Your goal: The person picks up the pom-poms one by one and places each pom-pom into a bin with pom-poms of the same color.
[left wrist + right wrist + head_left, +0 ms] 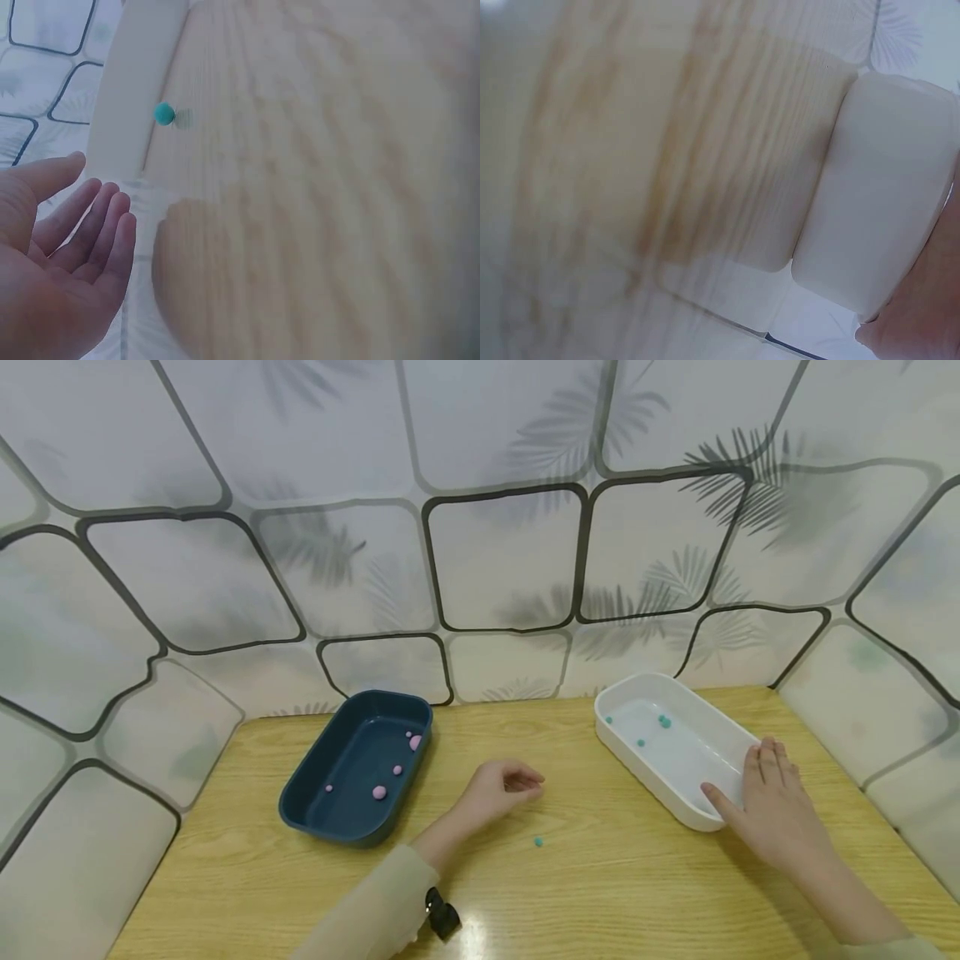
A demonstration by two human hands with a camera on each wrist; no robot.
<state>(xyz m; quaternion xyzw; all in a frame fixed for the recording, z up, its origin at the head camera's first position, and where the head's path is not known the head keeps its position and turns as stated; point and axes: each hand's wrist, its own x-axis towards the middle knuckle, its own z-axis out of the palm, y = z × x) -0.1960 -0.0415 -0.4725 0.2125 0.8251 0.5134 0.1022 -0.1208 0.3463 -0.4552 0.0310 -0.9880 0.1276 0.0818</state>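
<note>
My left hand (504, 785) rests on the wooden table (600, 893) between two trays, fingers loosely curled and holding nothing. In the left wrist view the left hand (90, 217) shows a bare palm with relaxed fingers. A small teal ball (537, 842) lies loose on the table just in front of it, and the same teal ball (163, 113) shows beyond the fingertips. My right hand (765, 789) lies flat on the near end of the white tray (645, 777), with straight fingers over the rim and the thumb along the outer wall. The white tray (885, 195) fills the right wrist view.
A dark blue tray (287, 810) at the left holds several pink balls (379, 792). Teal balls (663, 721) lie in the white tray. A patterned wall (480, 527) closes in the table's back and sides. A small black object (442, 914) sits at my left sleeve.
</note>
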